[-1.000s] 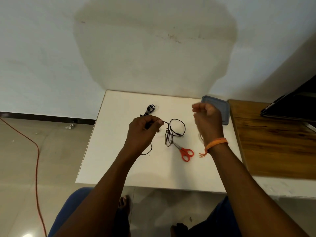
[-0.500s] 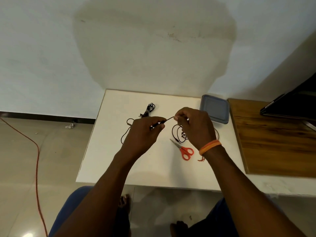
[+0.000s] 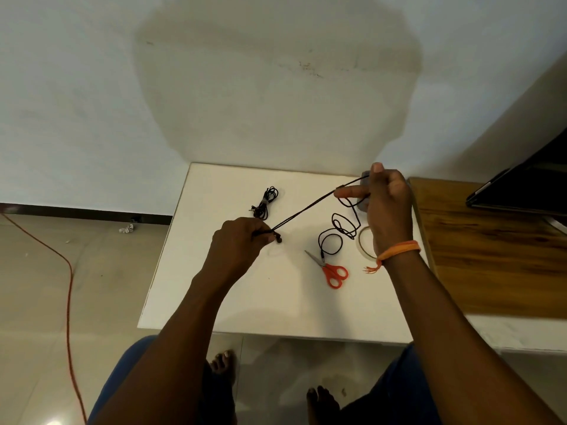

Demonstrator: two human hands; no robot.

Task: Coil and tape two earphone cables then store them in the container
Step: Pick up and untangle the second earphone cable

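A black earphone cable (image 3: 306, 210) is stretched taut between my hands above the white table (image 3: 233, 302). My left hand (image 3: 239, 240) pinches its earbud end. Raised at the back right, my right hand (image 3: 386, 204) grips the cable, and the slack hangs from it in loose loops (image 3: 337, 234) onto the table. A second earphone cable (image 3: 265, 204) lies bundled at the back of the table. The grey container (image 3: 363, 191) is mostly hidden behind my right hand. A roll of clear tape (image 3: 363, 243) lies beside my right wrist.
Red-handled scissors (image 3: 331, 268) lie near the loose loops. A wooden surface (image 3: 491, 246) adjoins the table on the right, with a dark screen (image 3: 530, 185) at its back. An orange cord (image 3: 69, 286) runs over the floor at left.
My hands were close together half a second ago. Since then my right hand has moved up and to the right, drawing the cable out straight. My left hand has stayed near the table's middle.
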